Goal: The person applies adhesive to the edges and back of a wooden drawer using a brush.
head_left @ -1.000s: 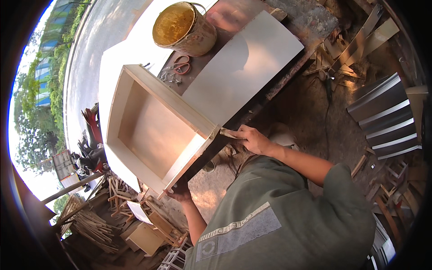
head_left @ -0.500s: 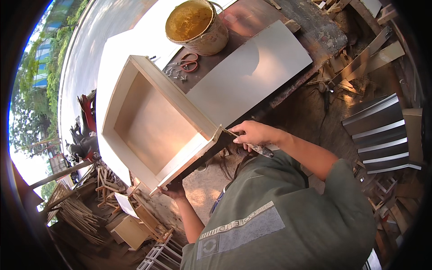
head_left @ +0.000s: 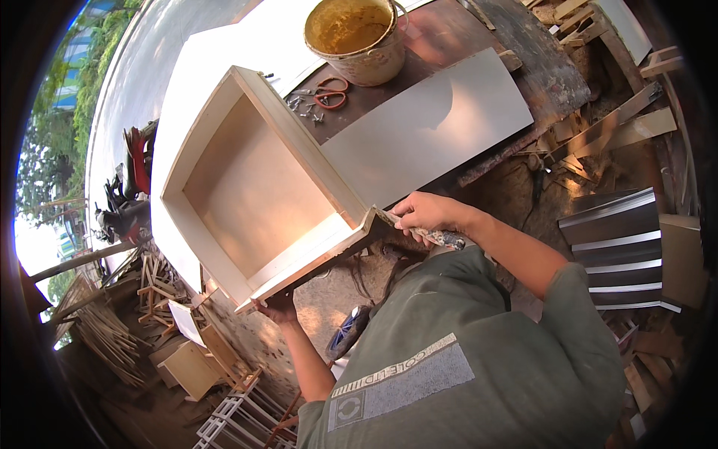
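An open wooden drawer-like box with pale sides rests at an angle on the white surface and bench in front of me. My left hand is closed on its near left corner, the fingers partly hidden beneath the edge. My right hand, at the box's near right corner, is closed round a slim tool with a paint-spattered handle. The tool's other end points at that corner; its kind cannot be made out. A dark gap shows under the near edge between my hands.
On the bench stand a stained bucket of yellowish-brown stuff, red-handled scissors, loose screws and a pale panel. Scrap wood and striped dark panels lie to the right. Sticks and frames crowd the lower left.
The whole view has turned slightly clockwise, so the bucket and panel sit further right. Both hands keep their places at the box's corners, with the tool still in my right hand.
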The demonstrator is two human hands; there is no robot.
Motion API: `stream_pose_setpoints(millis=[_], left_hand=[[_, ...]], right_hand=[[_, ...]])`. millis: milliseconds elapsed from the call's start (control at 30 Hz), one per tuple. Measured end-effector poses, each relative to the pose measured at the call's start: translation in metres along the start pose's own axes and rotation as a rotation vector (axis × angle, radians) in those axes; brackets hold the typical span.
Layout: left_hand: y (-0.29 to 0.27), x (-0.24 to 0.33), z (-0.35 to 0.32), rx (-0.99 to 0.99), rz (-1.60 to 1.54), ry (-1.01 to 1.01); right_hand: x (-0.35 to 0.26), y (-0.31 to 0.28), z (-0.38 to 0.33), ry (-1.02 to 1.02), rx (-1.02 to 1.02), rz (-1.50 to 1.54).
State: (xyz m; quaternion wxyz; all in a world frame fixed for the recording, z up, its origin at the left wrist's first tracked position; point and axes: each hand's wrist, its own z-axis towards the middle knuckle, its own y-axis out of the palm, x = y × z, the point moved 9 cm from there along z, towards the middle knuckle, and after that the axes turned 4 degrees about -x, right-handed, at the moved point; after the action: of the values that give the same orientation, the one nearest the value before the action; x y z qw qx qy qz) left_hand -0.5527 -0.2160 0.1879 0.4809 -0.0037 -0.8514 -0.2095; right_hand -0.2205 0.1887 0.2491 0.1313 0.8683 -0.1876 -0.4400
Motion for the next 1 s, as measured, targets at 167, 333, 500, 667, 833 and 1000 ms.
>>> stream_pose_setpoints(millis=[167, 333, 500, 667, 833, 1000], left_hand=[[0.003, 0.002, 0.003, -0.037, -0.014, 0.009], [0.004, 0.001, 0.004, -0.088, -0.025, -0.023], [0.002, 0.0, 0.001, -0.081, -0.059, -0.001], [0.017, 0.0, 0.001, -0.106, -0.109, 0.039], [0.022, 0.01, 0.004, -0.157, -0.065, 0.068], [0.008, 0.018, -0.001, -0.123, -0.045, 0.112]], right_hand=[[-0.005, 0.011, 0.019, 0.009, -0.039, -0.071], [-0.031, 0.032, -0.016, -0.069, -0.077, -0.071], [-0.016, -0.002, -0.018, 0.062, -0.051, -0.099], [0.005, -0.016, 0.037, 0.101, -0.07, -0.145], [-0.019, -0.001, 0.03, 0.103, -0.111, -0.144], [-0.054, 0.036, -0.018, 0.057, -0.115, -0.137]])
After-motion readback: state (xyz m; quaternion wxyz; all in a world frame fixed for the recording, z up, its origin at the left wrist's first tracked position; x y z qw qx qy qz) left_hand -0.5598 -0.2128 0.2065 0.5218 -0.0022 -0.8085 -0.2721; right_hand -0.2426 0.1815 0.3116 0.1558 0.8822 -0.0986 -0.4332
